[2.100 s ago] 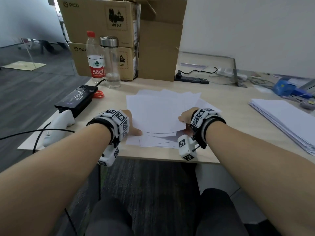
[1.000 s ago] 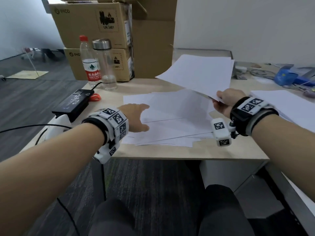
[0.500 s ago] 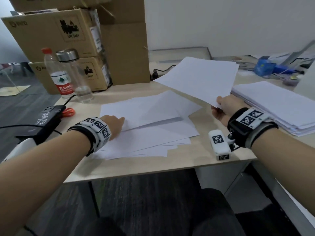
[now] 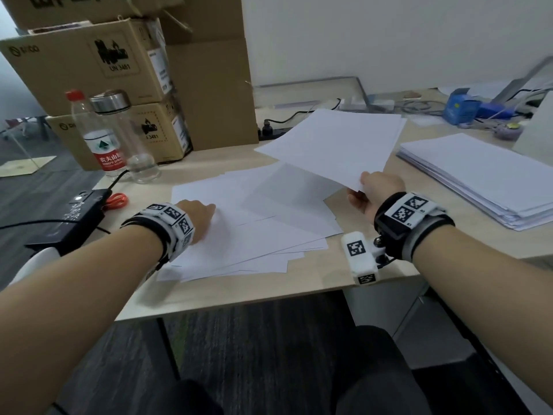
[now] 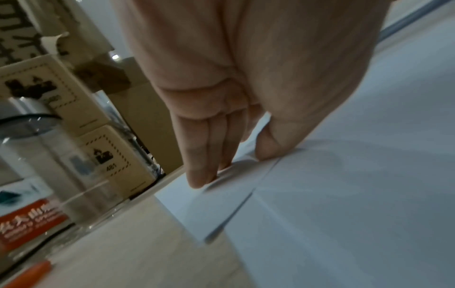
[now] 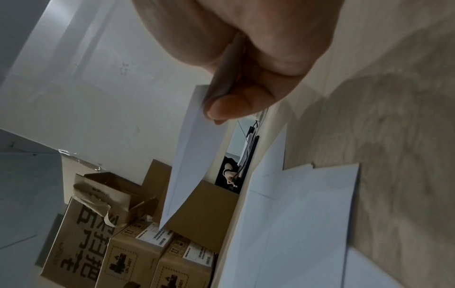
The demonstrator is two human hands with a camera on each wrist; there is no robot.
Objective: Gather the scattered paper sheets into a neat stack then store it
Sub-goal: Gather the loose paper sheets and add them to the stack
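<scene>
Light wood desk against a white wall, cardboard boxes stacked at its far left corner. Scattered paper sheets lie fanned and overlapping near the front edge, centre-left. Left hand rests on their left part, fingers straight and together, tips and thumb pressing down on the top sheets; nothing gripped. Right hand holds a lifted sheet bundle by its near corner, thumb on top and fingers curled under, pinching it; bundle hangs in the air above the desk, tilted up toward the far edge, clear of the sheets below. Neat paper stack sits at the right edge. Water bottle and clear flask stand just beside each other before the boxes. Black device on the left edge, orange item touching it.
</scene>
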